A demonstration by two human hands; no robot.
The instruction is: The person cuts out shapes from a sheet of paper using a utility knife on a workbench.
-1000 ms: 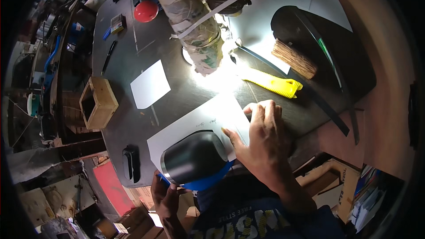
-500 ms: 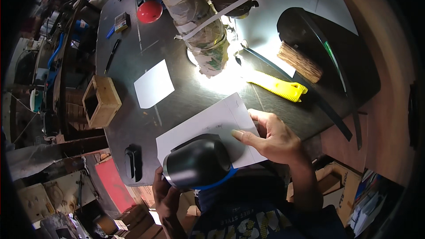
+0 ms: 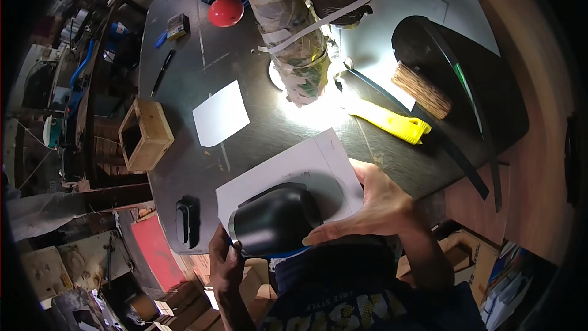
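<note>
Hands on a black shoe piece at the near edge of the worktable

Hands meet around a black rounded shoe piece (image 3: 275,220) at the near edge of the dark worktable (image 3: 184,55). This piece lies on a large white paper sheet (image 3: 306,165), which covers the near middle part of the table. The right hand (image 3: 376,205) rests on the right side of the sheet, and its fingers reach left along the near rim of the black piece and press on it. The left hand (image 3: 225,263) comes up from under the table edge; its fingers are curled on the near left side of the same piece, so both hands hold it together.

Farther on the table, a smaller white paper (image 3: 220,113) lies alone, left of the bright spot of light. A wooden box (image 3: 144,135) stands at the left edge. To the right, a yellow tool handle (image 3: 389,122) lies near a brown brush block (image 3: 422,90). At the far side there is a red ball (image 3: 225,11), beside a wrapped post (image 3: 294,43).
</note>
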